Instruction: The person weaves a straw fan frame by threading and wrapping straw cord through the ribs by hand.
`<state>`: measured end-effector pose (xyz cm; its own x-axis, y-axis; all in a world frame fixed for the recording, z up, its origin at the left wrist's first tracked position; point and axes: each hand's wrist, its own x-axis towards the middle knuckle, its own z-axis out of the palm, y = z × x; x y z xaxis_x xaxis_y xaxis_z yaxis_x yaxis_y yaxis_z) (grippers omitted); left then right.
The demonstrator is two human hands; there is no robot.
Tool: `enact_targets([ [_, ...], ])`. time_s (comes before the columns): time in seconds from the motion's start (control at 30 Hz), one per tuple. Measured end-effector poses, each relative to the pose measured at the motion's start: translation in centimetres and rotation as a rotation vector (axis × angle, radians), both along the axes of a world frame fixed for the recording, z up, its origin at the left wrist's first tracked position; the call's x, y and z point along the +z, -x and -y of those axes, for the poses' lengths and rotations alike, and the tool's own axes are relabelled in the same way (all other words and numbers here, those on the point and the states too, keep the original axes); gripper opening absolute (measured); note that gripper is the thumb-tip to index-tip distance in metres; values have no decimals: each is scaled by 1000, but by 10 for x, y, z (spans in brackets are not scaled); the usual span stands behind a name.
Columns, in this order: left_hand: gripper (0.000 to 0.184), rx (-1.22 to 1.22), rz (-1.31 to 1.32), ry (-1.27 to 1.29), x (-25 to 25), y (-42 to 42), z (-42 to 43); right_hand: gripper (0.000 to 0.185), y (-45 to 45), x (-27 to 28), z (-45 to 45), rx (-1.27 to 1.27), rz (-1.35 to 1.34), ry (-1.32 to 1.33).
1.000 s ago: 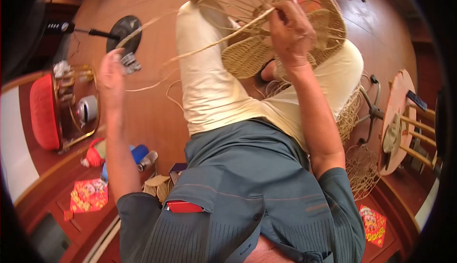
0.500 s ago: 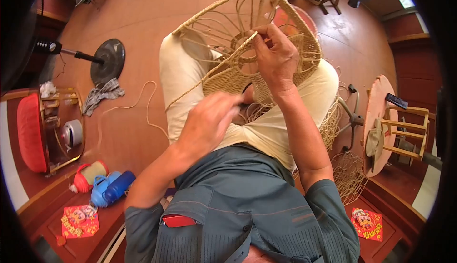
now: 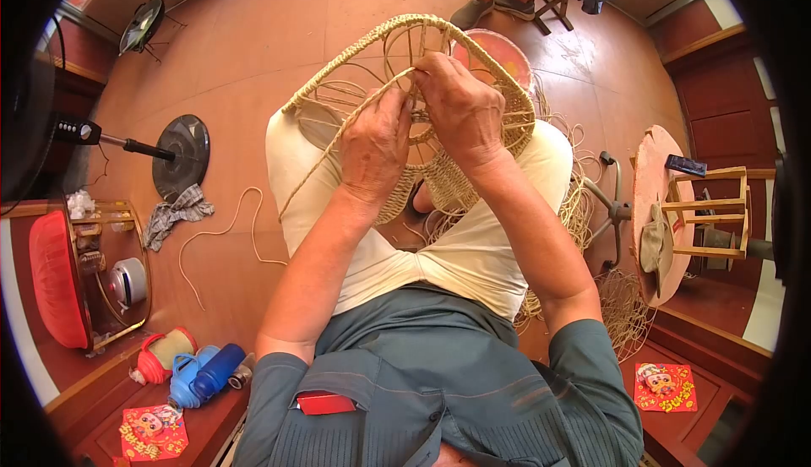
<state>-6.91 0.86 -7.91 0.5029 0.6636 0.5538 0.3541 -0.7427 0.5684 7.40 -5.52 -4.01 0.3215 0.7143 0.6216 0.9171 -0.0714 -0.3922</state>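
A partly woven basket frame (image 3: 414,21) with a corded rim and open spokes rests across the person's thighs. My left hand (image 3: 373,138) is closed at the frame's centre, its fingertips pinched round a tan cord (image 3: 325,148). Right beside it, my right hand (image 3: 460,108) is closed on the same cord, thumb and fingers pressed together. The cord slants down to the left over the left thigh. Both hands nearly touch, and parts of the spokes behind them are hidden.
Loose cord (image 3: 253,214) curls over the floor at the left, near a fan base (image 3: 181,158) and a cloth (image 3: 179,214). Tangled cord (image 3: 625,311) lies at the right by a round-topped stool (image 3: 655,163). Another person's feet (image 3: 493,7) show at the top.
My left hand has swung in from the left side to the cord beside my right hand. The basket frame and my right hand appear lower and further left in view.
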Motion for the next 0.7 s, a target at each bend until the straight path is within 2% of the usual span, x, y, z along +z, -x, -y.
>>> enact_targets([
  [0.17,8,5,-50,50,4,-1,4,20,-2,-8,-8,15,-16,44],
  [0.33,11,-57,-140,137,13,3,2,46,-4,-4,-3,100,-125,129],
  [0.47,12,-68,-141,125,10,2,0,62,-15,0,6,223,-93,174],
  [0.7,12,-69,-142,133,11,4,1,59,-26,-9,12,363,-284,56],
])
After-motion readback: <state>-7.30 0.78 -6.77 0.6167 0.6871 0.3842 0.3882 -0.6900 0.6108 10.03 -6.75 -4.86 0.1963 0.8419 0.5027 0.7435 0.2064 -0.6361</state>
